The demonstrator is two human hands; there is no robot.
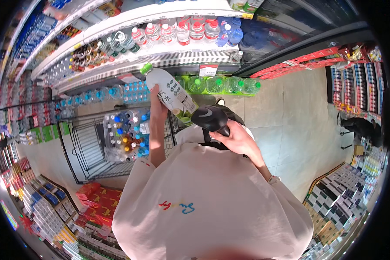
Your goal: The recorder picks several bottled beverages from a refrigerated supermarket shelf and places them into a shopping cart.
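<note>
My left hand [159,102] grips a large white bottle [170,87] with a green cap, tilted so that its base points down towards my body. Printing, a barcode and green fruit pictures cover its side. My right hand [235,138] is wrapped round the handle of a black handheld barcode scanner [209,117]. The scanner's head is close to the barcode end of the bottle and overlaps its lower edge in this view. Whether the two touch, I cannot tell.
A wire shopping cart [87,143] holding bottles in clear plastic [126,135] stands at my left. Ahead is a store shelf [201,48] of bottled drinks, with green-capped jugs [216,84] at floor level. Stacked cartons [338,188] rise at right, red gift boxes [100,201] at lower left.
</note>
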